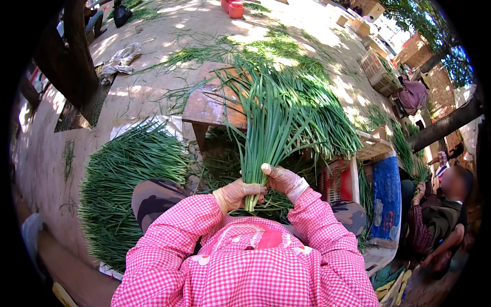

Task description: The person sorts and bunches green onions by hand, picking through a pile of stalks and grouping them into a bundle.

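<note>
My left hand [238, 195], in a thin pale glove, wraps around the lower stems of a bunch of long green leaves [261, 134] that look like garlic chives. The bunch stands upright before my chest, its pale cut ends just below that hand and its leaf tips fanning out away from me. At its right side is my right hand [287, 182], also gloved, with the thumb raised along the stems and the fingers partly hidden behind them. Beyond the bunch, a big heap of the same leaves [326, 119] covers much of a low wooden table [209, 101].
A large stack of leaves [130, 192] rests on my left. Close by on my right stand plastic crates [355, 180] and a blue panel [384, 199]. A person [437, 218] beyond them holds leaves. Trimmings [268, 48] litter the ground; a tree trunk [78, 65] rises at far left.
</note>
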`<act>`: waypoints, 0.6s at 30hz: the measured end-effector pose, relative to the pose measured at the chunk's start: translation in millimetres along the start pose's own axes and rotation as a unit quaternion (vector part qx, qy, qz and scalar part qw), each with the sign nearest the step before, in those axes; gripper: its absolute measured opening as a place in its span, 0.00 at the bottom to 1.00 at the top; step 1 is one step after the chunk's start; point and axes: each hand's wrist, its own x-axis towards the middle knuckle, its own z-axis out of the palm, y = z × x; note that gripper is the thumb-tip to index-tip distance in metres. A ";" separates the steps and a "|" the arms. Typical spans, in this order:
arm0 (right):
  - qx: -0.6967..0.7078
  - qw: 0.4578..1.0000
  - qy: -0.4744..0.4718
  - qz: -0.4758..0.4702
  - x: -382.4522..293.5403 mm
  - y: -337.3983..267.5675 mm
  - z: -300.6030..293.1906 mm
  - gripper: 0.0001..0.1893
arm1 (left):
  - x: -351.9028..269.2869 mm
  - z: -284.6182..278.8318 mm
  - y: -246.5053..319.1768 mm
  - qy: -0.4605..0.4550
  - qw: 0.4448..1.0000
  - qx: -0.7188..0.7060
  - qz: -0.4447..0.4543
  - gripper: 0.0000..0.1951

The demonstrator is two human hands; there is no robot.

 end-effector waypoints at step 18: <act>-0.761 0.555 0.335 -0.009 30.9 -6.4 41.6 0.30 | 15.4 -14.9 25.2 0.070 0.961 0.147 0.223 0.23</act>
